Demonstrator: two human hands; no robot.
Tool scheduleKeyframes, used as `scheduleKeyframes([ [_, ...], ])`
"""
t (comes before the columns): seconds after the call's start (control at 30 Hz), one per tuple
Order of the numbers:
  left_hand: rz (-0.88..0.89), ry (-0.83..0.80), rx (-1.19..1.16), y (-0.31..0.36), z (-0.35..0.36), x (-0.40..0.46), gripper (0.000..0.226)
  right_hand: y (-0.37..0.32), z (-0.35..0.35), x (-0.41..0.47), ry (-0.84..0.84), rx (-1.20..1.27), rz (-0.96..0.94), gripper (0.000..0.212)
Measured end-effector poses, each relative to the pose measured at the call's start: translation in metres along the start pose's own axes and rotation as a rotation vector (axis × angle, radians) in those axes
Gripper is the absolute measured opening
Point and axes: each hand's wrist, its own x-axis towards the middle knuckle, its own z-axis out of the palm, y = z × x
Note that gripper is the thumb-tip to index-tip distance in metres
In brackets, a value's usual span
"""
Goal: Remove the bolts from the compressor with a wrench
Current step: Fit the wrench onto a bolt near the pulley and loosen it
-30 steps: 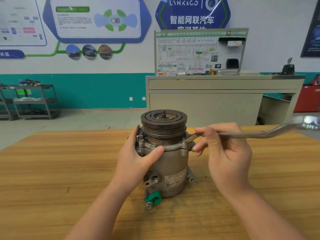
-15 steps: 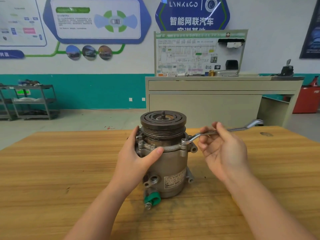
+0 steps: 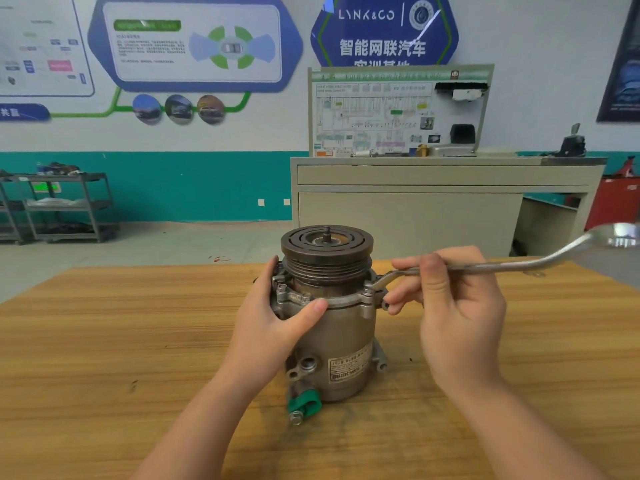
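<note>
With the left hand gripping the compressor and the right hand pinching the wrench on the 3 o'clock bolt, no bolt looks removed yet.

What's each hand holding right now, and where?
Left hand grips the compressor body below the pulley; right hand pinches the wrench mid-shaft.

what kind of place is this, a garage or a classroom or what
Most likely an automotive training workshop. A wiring-diagram teaching board stands on a bench, a car-brand sign hangs on the wall, and a compressor sits on the wooden table being worked on with a wrench.
</note>
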Motion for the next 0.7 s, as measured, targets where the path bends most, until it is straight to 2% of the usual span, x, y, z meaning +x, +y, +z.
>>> scheduleKeyframes([
  [0.17, 0.011, 0.002, 0.014, 0.002, 0.000, 0.000, 0.111, 0.008, -0.003, -0.007, -0.256, -0.279, -0.381, 0.027],
  [0.23, 0.011, 0.005, 0.017, 0.002, 0.000, 0.000, 0.111, 0.011, 0.001, -0.012, -0.252, -0.334, -0.426, 0.027],
  [0.3, 0.006, 0.001, 0.016, 0.002, 0.000, 0.000, 0.111, 0.009, 0.009, -0.015, -0.119, -0.155, -0.254, 0.023],
  [0.4, 0.002, 0.001, 0.018, 0.001, -0.001, 0.000, 0.111, 0.009, 0.009, -0.006, 0.251, 0.239, 0.264, 0.018],
  [0.47, 0.004, 0.006, 0.017, 0.001, 0.000, 0.000, 0.110, 0.014, -0.001, 0.008, 0.332, 0.504, 0.644, 0.020],
  [0.5, 0.007, 0.009, 0.014, 0.000, -0.001, 0.000, 0.109, 0.015, -0.006, 0.014, 0.331, 0.607, 0.769, 0.021],
  [0.57, 0.009, 0.009, 0.009, 0.000, 0.000, 0.000, 0.110, 0.017, -0.014, 0.021, 0.332, 0.694, 0.831, 0.023],
  [0.7, 0.010, 0.008, -0.004, -0.002, 0.000, 0.001, 0.103, 0.013, -0.012, 0.021, 0.348, 0.516, 0.613, 0.020],
])
